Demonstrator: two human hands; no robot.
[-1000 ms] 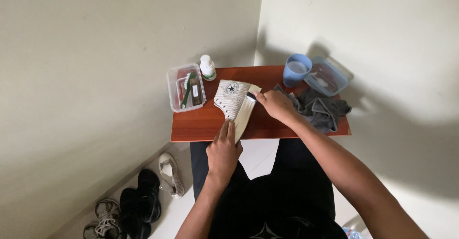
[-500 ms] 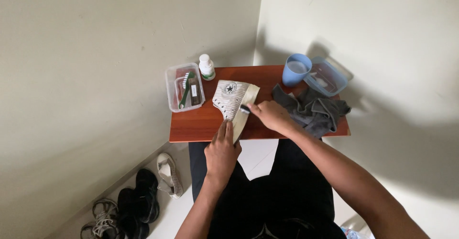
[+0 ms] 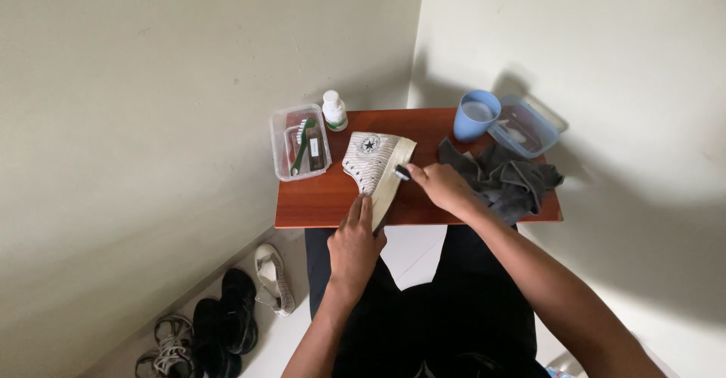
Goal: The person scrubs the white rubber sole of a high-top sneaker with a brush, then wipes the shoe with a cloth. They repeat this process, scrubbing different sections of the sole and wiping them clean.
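Observation:
A white high-top sneaker (image 3: 368, 160) lies on its side on a red-brown wooden table (image 3: 325, 200), sole turned toward me. My left hand (image 3: 355, 243) presses against the sneaker's near end at the table's front edge. My right hand (image 3: 442, 185) holds a small dark brush (image 3: 401, 171) whose tip touches the sneaker's pale sole edge.
A clear plastic box (image 3: 300, 141) with a green brush sits at the table's left, a white bottle (image 3: 333, 111) behind it. A blue cup (image 3: 476, 115), a clear lidded container (image 3: 523, 126) and a grey cloth (image 3: 505, 178) lie at the right. Several shoes (image 3: 227, 319) rest on the floor at lower left.
My right hand has slid down along the sneaker's sole edge toward me with the small brush. My left hand stays on the sneaker's near end.

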